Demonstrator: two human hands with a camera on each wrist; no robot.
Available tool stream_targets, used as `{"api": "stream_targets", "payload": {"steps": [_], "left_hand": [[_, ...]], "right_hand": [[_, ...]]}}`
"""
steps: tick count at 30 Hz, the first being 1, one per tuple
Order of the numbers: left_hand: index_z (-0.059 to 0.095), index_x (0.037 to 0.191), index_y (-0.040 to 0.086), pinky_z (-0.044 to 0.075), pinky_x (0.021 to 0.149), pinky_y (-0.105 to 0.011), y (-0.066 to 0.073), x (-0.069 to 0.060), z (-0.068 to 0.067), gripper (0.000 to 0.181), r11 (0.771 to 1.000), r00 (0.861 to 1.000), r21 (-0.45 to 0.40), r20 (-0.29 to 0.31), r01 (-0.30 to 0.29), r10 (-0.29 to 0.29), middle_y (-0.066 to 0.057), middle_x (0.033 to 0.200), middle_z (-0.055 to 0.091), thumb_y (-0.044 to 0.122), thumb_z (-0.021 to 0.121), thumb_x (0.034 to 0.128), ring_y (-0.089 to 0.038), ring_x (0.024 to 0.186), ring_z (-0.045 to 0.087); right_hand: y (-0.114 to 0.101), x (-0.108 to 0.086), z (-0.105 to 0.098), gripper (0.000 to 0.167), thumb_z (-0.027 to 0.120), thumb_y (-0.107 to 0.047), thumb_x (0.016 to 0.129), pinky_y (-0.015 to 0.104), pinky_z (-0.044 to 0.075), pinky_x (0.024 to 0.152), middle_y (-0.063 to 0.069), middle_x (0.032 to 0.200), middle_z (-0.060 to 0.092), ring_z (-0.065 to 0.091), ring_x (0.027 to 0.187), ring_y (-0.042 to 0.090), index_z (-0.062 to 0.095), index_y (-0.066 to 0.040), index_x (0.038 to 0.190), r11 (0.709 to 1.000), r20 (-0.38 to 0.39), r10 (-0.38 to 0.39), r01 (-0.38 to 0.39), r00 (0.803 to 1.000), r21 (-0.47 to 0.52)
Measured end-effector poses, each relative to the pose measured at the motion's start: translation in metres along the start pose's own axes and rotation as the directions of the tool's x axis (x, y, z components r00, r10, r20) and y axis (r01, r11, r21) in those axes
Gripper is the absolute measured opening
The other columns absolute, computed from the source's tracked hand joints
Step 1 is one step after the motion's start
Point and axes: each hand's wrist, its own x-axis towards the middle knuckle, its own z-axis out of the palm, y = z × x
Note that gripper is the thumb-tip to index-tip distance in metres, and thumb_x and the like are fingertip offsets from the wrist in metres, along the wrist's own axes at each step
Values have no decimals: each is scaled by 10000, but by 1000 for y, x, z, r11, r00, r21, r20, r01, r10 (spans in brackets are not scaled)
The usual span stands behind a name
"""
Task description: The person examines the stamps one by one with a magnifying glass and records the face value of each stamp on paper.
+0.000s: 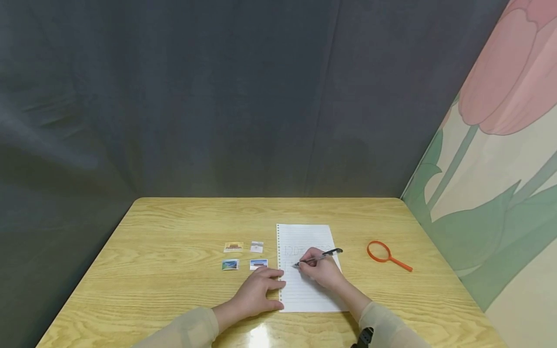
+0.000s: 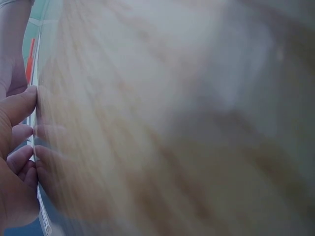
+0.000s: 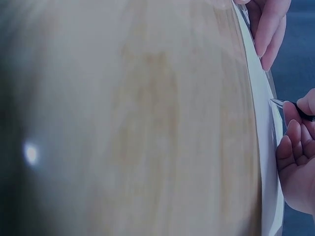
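A black-capped pen (image 1: 322, 256) is pinched in my right hand (image 1: 326, 273), its tip low over the lined sheet of paper (image 1: 309, 295). Faint handwriting runs across the sheet's upper part. My left hand (image 1: 260, 292) rests with spread fingers at the paper's left, punched edge, its fingertips on that margin. In the right wrist view the pen (image 3: 295, 106) shows its tip close to the page, with the right hand (image 3: 300, 162) curled around it. The left wrist view catches the left hand (image 2: 15, 162) at its left side, flat to the table.
Several small picture cards lie left of the paper, among them a yellow one (image 1: 233, 247) and a blue-green one (image 1: 230, 264). A magnifying glass with an orange-red frame (image 1: 398, 263) lies to the right. Behind the wooden table (image 1: 174, 270) hangs a dark curtain (image 1: 261, 96).
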Motion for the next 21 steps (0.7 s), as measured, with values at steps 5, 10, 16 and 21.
{"api": "stream_targets", "payload": {"steps": [5, 10, 16, 21], "left_hand": [[727, 1200, 101, 372, 1099, -456, 0, 0, 0, 510, 1000, 1000, 2, 3, 3, -3, -39, 1359, 595, 311, 863, 756, -292, 1278, 489], [726, 1201, 95, 365, 1105, -459, 0, 0, -1, 506, 1000, 1000, 4, 4, 1, -1, -41, 1358, 596, 303, 860, 759, -296, 1283, 489], [726, 1202, 99, 363, 1107, -455, -1, -1, -1, 504, 1000, 1000, 11, 10, -8, 8, -42, 1360, 594, 317, 855, 766, -288, 1283, 495], [725, 1207, 109, 363, 1109, -454, -2, 0, 0, 505, 1000, 1000, 12, 13, -10, 9, -36, 1363, 591, 326, 854, 769, -288, 1287, 493]], "right_hand": [[1, -2, -3, 85, 716, -36, 819, 183, 448, 496, -55, 695, 613, 539, 573, 69, 639, -72, 828, 1000, -2, -3, 3, 1000, -16], [2, -3, -4, 97, 705, -11, 831, 170, 428, 481, -46, 664, 603, 538, 559, 61, 629, -70, 819, 999, 67, -39, 38, 997, 14], [1, -2, 0, 69, 710, -44, 860, 183, 453, 486, -49, 688, 620, 548, 576, 58, 646, -70, 855, 997, 114, -75, 72, 991, 31], [-1, 0, 2, 74, 715, -55, 860, 190, 444, 456, -50, 687, 628, 526, 546, 67, 650, -88, 852, 1000, 17, -20, 20, 1000, 18]]}}
